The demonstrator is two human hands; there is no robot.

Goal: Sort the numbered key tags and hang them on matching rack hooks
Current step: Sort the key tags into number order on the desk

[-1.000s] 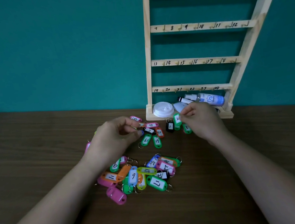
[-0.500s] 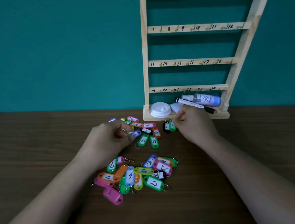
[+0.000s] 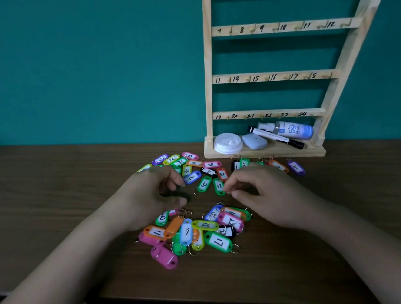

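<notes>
- The left hand comes in from the lower left and hovers palm-down over the wooden table at mid-frame. Its fingers are curled in towards the thumb.
- Its index fingertip is at the end of a blue tag marked 7. Whether it pinches that tag cannot be told.
- The right hand comes in from the lower right, with loosely curled fingers and the thumb held apart. It grips nothing, and its fingertips are just beside a green tag marked 19.
- The key tags lie on the table in three groups. None hangs on the rack.
- The near heap is below the hands, with roughly a dozen overlapping tags. Among them are a green 17, a blue 9 and an orange 11.
- The far scatter is above the hands.
- A row of five tags lies along the rack's foot: black, green, a second green mostly hidden, orange and purple.
- The wooden key rack stands at upper right, showing three numbered rails marked 7–12, 13–18 and 19–24.
- Its base tray holds four items: one white lid, one pale oval piece, one marker pen and one spray bottle.
</notes>
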